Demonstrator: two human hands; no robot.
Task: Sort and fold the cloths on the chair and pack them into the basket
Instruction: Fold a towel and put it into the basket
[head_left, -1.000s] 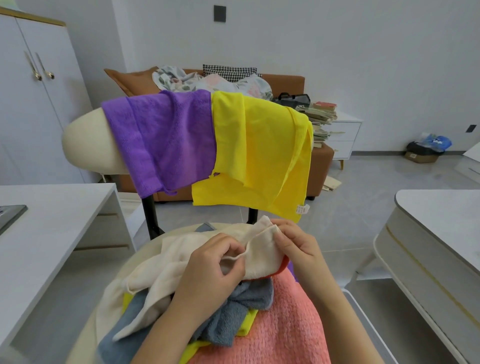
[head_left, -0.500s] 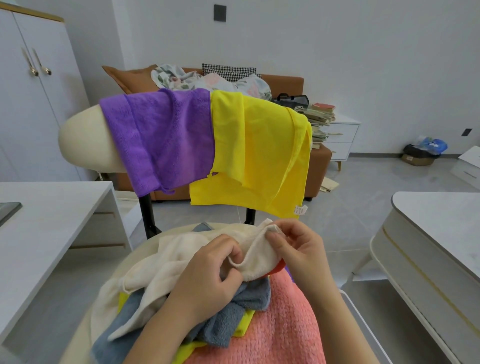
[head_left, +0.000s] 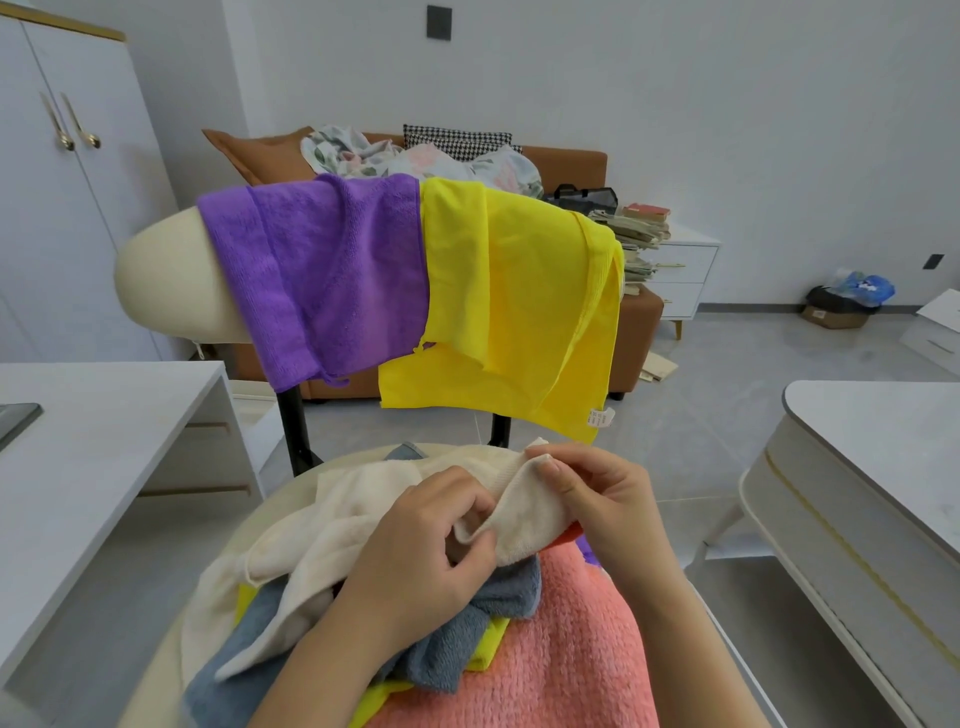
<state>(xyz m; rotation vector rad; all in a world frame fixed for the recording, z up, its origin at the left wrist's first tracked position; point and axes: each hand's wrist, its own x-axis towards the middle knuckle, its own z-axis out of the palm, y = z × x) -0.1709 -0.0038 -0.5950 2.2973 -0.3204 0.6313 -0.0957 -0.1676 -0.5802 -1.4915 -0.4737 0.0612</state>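
Two hands meet at the bottom centre of the frame, both pinching one edge of the cream cloth (head_left: 358, 525): the left hand (head_left: 415, 556) with fingers curled against the thumb, the right hand (head_left: 597, 499) at its upper corner. That cloth tops the pile on the chair (head_left: 166, 280) seat, its length running from lower left up to the right. A grey cloth (head_left: 457, 649) and a coral cloth (head_left: 550, 654) lie beneath it, while a purple cloth (head_left: 322, 275) and a yellow cloth (head_left: 519, 301) drape the backrest above.
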